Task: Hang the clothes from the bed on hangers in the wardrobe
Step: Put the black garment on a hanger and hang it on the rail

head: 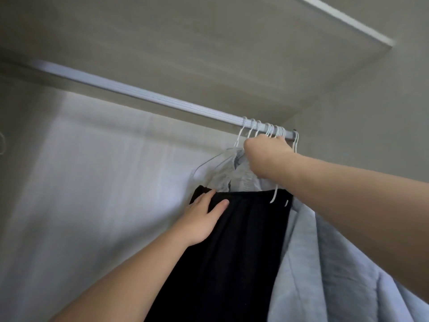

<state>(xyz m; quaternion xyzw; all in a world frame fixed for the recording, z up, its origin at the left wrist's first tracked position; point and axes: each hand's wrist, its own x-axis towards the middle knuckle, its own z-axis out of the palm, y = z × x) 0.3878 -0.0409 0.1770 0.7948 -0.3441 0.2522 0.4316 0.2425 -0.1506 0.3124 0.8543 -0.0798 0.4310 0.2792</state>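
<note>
A white wardrobe rail (139,95) runs from upper left to the right wall. Several white wire hangers (267,129) crowd its right end. My right hand (264,154) is raised just under the rail, its fingers curled round the necks of some of these hangers. A black garment (232,252) hangs below on a hanger, and my left hand (204,219) holds its top left edge, thumb on the front. Behind it is a grey shirt (222,177) on a hanger. A light blue garment (325,275) hangs to the right under my right forearm.
The wardrobe's pale back wall (92,182) lies to the left, with the long left stretch of rail bare. A shelf underside (209,43) is close above the rail. The right side wall (371,124) stands just beyond the hangers.
</note>
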